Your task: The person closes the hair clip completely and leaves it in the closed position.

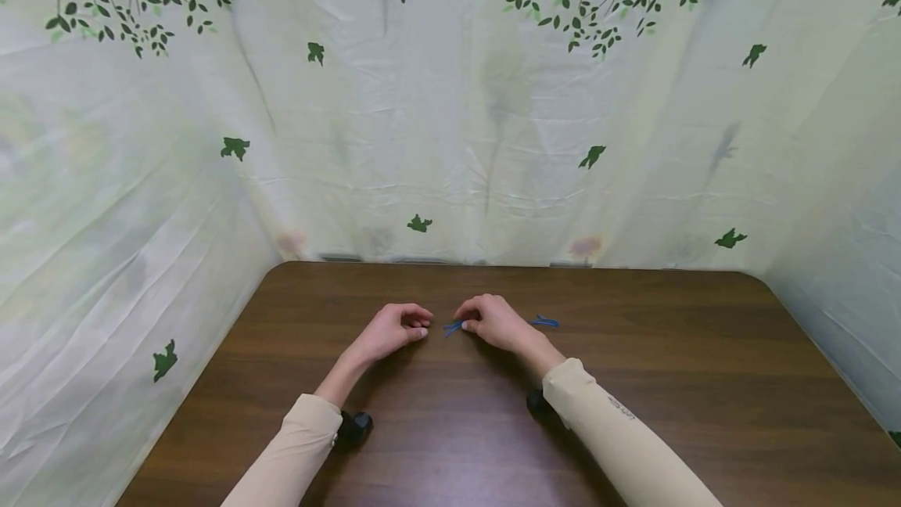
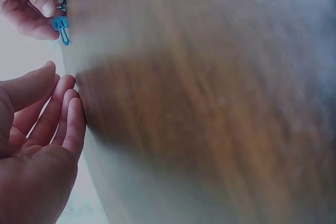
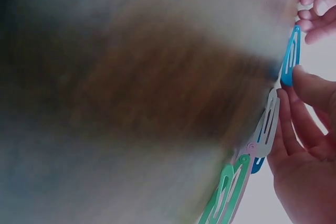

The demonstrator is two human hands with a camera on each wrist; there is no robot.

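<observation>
Right hand (image 1: 496,321) thumb presses blue snap hair clip (image 3: 290,56), flat teardrop shape with slot. Grey-white, pink, green clips (image 3: 231,190) at its 7 o'clock. Left hand (image 1: 392,329) loosely curled, holds nothing.

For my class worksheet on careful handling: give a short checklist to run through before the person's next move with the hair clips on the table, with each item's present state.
1. Right hand has a clip: ok, its thumb and fingers pinch a blue hair clip.
2. Left hand free to help: ok, it holds nothing and sits just beside the right hand.
3. Other clips within reach: ok, a white clip and a green clip lie beneath the right hand on the table.
4. Held clip snapped open or closed: cannot tell, the wrist views are blurred.
5. Total number of clips: cannot tell, the right hand hides part of them.
</observation>
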